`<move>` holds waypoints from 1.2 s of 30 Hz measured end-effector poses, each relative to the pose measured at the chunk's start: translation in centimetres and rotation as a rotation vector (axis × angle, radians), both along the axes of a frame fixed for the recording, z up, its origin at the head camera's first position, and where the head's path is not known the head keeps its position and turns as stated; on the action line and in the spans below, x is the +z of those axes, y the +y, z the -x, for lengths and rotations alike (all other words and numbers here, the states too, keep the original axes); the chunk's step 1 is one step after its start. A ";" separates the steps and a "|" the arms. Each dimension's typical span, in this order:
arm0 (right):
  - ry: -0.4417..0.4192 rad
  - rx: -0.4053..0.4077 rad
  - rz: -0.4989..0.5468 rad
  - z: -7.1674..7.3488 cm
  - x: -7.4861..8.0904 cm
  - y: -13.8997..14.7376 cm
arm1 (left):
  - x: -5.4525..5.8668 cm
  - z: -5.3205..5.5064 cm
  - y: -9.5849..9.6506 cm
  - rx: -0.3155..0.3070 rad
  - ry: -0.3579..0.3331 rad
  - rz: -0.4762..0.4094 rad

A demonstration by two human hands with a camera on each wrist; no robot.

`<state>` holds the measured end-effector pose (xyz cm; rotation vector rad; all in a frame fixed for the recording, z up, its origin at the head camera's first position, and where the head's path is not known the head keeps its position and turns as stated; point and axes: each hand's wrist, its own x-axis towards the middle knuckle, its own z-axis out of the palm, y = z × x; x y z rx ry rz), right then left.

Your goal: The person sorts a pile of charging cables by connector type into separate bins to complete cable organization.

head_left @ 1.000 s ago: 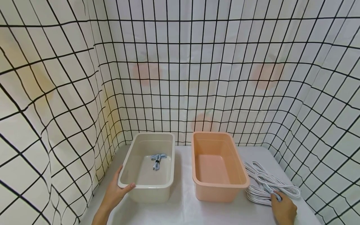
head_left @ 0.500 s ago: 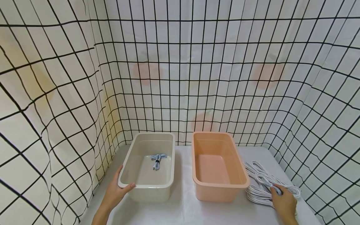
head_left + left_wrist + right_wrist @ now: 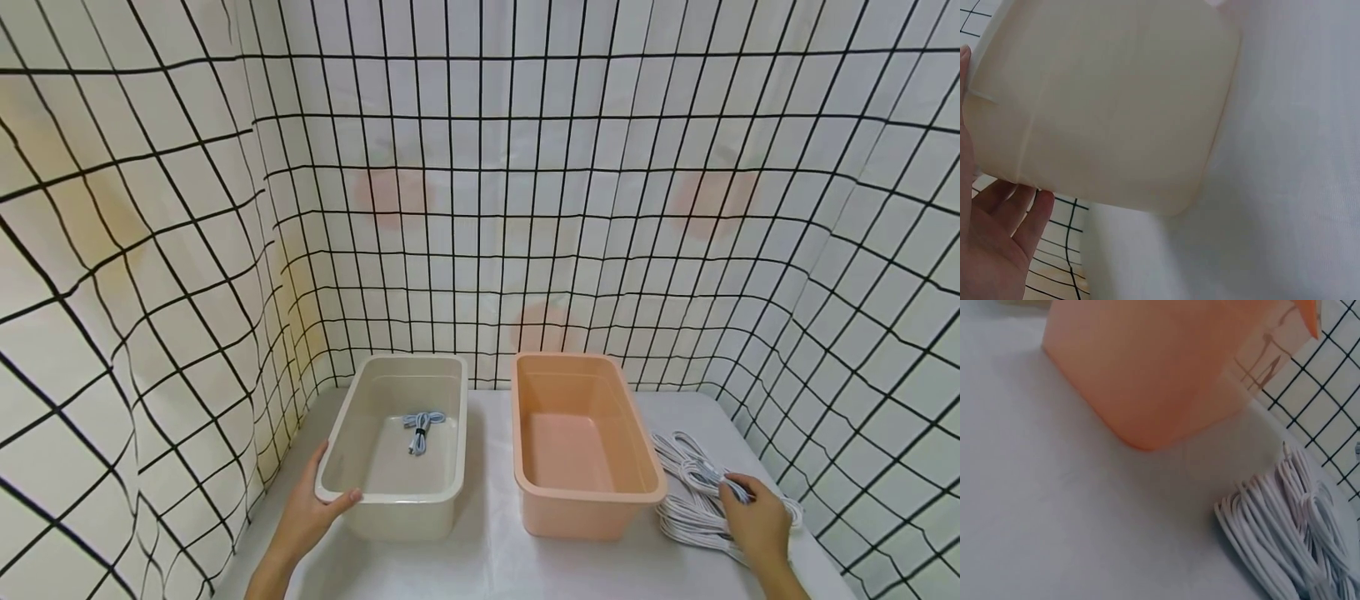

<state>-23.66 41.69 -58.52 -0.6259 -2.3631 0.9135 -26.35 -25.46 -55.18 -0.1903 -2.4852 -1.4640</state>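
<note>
My left hand (image 3: 306, 510) grips the near-left corner of a cream plastic bin (image 3: 401, 500), thumb over the rim and fingers along the outer side. In the left wrist view, the fingers (image 3: 1032, 222) lie against the bin's wall. A tied blue-grey cable (image 3: 422, 432) lies on the bin's floor. At the right, my right hand (image 3: 756, 518) pinches a light blue-grey cable bundle (image 3: 738, 492) over a pile of coiled white cables (image 3: 686, 518). The right wrist view shows the white coils close up; the hand itself is out of that frame.
A peach plastic bin (image 3: 581, 508) stands between the cream bin and the white cables, with nothing visible inside. Black grid netting (image 3: 495, 252) over pale cloth encloses the back and both sides. A white cloth (image 3: 491, 550) covers the table.
My right hand has moved slightly up and away from me, lifting the blue-grey cable bundle a little from the pile. The left hand and both bins have stayed put.
</note>
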 end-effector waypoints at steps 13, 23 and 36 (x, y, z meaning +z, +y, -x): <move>0.119 0.089 -0.060 1.4 3.3 -2.0 | -0.1 0.0 -0.2 -0.004 -0.017 -0.014; 0.211 0.156 -0.039 2.8 5.6 -3.8 | 0.0 0.0 -0.1 -0.002 -0.021 -0.021; 0.258 0.251 -0.013 4.7 7.7 -7.2 | 0.1 0.0 0.0 -0.004 -0.027 -0.024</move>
